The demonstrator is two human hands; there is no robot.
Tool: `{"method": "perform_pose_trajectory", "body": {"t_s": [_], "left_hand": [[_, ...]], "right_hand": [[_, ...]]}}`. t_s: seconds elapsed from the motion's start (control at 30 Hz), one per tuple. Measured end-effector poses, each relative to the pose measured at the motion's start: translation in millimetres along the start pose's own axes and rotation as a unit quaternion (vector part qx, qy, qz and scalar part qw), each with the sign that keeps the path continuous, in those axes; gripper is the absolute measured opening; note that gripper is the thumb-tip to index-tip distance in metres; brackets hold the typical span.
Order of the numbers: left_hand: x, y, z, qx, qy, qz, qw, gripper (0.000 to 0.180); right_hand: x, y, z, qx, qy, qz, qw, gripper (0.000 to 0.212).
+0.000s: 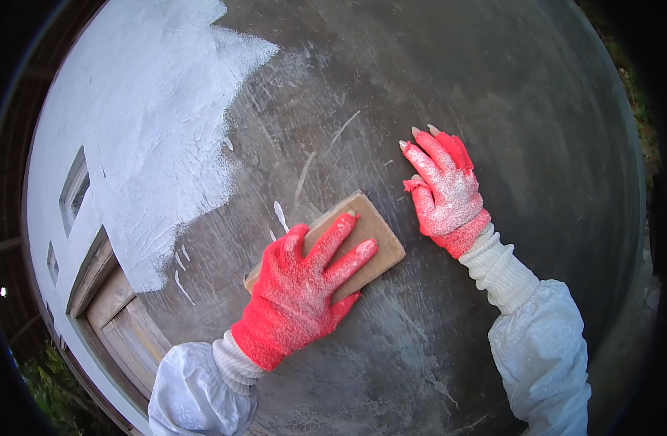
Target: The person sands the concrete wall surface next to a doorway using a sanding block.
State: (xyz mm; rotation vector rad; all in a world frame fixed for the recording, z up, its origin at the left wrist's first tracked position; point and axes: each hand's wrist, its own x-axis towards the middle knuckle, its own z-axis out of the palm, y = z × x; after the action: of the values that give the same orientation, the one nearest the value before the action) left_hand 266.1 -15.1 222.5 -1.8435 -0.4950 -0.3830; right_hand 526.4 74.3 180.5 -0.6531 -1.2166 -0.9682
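Ok so I'm standing here watching and the left hand (293,301) is gripping a brown block (370,229), two fingers lying along its outer face and the thumb sitting by the lower edge. The block is resting at a slant on the dark grey wall (551,182), below and right of the ragged edge of the white coat (159,109). The right hand (450,192) is holding nothing, fingers spreading loosely over the wall off to the right, and I can't tell whether its palm is really bearing on it. What's worrying me is that grip: the gloves are looking pretty powdery, so if that dust is making them slick, the block could be sliding out under a hard push. Uneven pressure might also be tipping it onto a corner and gouging the surface, and a few pale streaks (304,174) are already showing nearby. Swinging too far left would be risking scuffs on the white edge, especially if it's wet, which I can't tell from here. Oh, and bare fingertips are poking out of both gloves, so a slip could be scraping skin on that wall
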Motion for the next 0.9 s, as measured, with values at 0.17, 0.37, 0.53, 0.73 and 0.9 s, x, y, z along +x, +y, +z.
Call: {"method": "perform_pose_trajectory", "body": {"t_s": [0.17,0.37,0.53,0.73,0.9], "left_hand": [[63.6,-89.2,-20.6,0.094,0.124,-0.234,0.96,0.073],[39.3,-47.2,-12.9,0.054,0.07,-0.166,0.982,0.078],[26.8,-38.6,-11.5,0.031,0.035,-0.07,0.996,0.079],[81.9,-110.5,-28.5,0.116,0.138,-0.283,0.942,0.072],[38.1,-38.5,-9.0,0.013,-0.02,-0.025,0.999,0.078]], "right_hand": [[-3.6,-0.7,-6.3,-0.011,-0.008,0.011,1.0,0.049],[-6.0,5.3,-5.6,-0.021,0.001,0.009,1.0,0.046],[-4.1,4.6,-4.6,-0.021,0.005,0.009,1.0,0.046],[-1.4,0.6,-4.3,-0.004,0.001,0.009,1.0,0.046],[-4.6,3.4,-0.6,-0.009,0.0,0.015,1.0,0.047]]}}
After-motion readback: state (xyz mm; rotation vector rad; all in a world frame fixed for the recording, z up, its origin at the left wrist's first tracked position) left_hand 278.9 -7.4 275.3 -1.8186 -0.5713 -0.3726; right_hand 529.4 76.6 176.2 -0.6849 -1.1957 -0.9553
